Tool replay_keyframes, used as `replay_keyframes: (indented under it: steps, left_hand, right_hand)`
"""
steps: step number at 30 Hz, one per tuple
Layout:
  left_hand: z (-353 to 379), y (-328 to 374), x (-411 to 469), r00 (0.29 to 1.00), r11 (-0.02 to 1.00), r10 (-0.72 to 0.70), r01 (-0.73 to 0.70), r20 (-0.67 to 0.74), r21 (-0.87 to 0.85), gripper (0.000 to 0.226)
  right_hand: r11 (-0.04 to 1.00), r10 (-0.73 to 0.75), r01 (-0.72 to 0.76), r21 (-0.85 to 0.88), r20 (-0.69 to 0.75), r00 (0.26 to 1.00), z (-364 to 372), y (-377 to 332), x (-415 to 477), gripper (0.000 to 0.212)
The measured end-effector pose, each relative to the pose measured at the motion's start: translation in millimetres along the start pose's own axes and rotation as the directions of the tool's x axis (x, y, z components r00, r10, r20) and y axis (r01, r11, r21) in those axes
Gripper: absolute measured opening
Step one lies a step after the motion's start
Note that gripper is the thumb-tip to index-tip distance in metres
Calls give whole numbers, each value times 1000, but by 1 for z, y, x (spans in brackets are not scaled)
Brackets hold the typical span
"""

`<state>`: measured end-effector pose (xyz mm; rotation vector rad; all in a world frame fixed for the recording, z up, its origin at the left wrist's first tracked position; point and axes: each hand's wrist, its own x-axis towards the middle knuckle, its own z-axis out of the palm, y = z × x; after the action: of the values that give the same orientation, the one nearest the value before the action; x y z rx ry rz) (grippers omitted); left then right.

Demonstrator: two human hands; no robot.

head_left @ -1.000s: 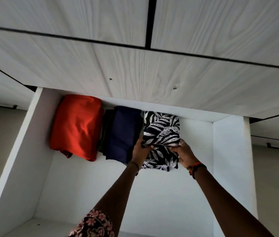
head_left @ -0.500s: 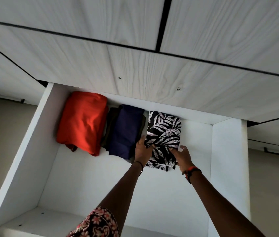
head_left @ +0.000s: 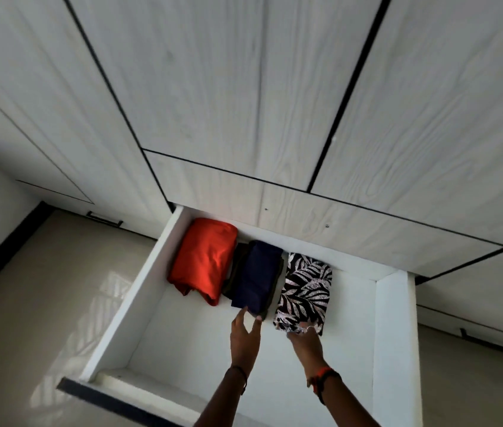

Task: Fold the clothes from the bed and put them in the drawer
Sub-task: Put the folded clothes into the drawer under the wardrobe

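Left hand (head_left: 245, 334): fingers spread, empty, tips at near edge of navy fold (head_left: 257, 278). Right hand (head_left: 304, 342): at near hem of leaf-print fold (head_left: 304, 291); blurred, pinching or merely touching, cannot tell. Red fold (head_left: 204, 260) leftmost. All three side by side at back of open drawer (head_left: 393, 334).

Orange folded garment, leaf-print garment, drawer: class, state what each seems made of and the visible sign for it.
Orange folded garment: soft fabric, likely knit cotton; matte, with rounded folds and creases. Leaf-print garment: thin printed fabric, black with white leaves; fibre unclear. Drawer: rigid board, probably laminated; smooth white matte faces, straight edges.
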<state>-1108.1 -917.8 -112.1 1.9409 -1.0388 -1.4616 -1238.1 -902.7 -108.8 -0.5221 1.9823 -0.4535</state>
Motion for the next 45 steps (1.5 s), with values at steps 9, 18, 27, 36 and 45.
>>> replay_keyframes:
  steps: [9, 18, 27, 36, 45]
  left_hand:
    - [-138, -8, -70, 967, 985, -25, -19, -252, -170, 46]
    - [-325, -60, -146, 824, 928, -121, -104, -553, -357, 39]
    - [-487, -155, -249, 700, 836, -279, -159, -658, -524, 43]
    - [-595, -238, -343, 506, 746, -462, -222, -728, -627, 45]
    - [-658, -281, -367, 381, 683, -575, -265, -724, -681, 46]
  right_hand:
    - [977, -173, 189, -98, 153, 973, 64, -47, -106, 48]
    - [878, -360, 451, -163, 397, 844, 189, -80, -245, 51]
    - [801, -413, 582, -141, 574, 707, 340, -66, -395, 53]
    - [679, -345, 708, -195, 766, 542, 461, -31, -508, 57]
    - [637, -235, 743, -205, 866, 441, 548, -20, -571, 57]
